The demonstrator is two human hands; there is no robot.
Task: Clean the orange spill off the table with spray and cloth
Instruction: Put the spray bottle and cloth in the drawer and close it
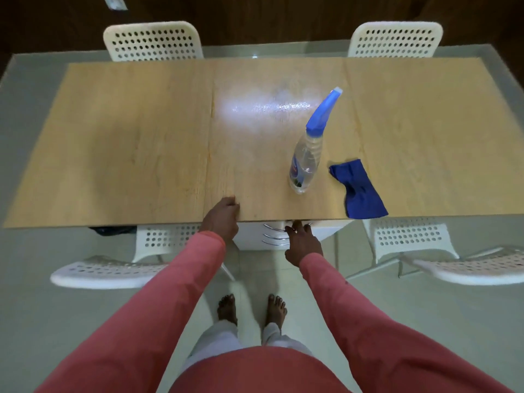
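The bench (113,143) shows no orange spill that I can make out, only a wet sheen at its middle, so I judge the wiping done or not begun. The spray bottle (304,163) stands upright ahead of my right hand (303,245), the blue cloth (360,191) just beside it, both untouched. My left hand (222,215) rests curled on the near edge; my right hangs loosely spread below it. Next I must reach forward for the bottle.

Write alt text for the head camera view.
A spray bottle with a blue nozzle stands beside a crumpled blue cloth on a wooden table. The person's left hand rests on the near table edge; the right hand hangs open just below it. White chairs surround the table.
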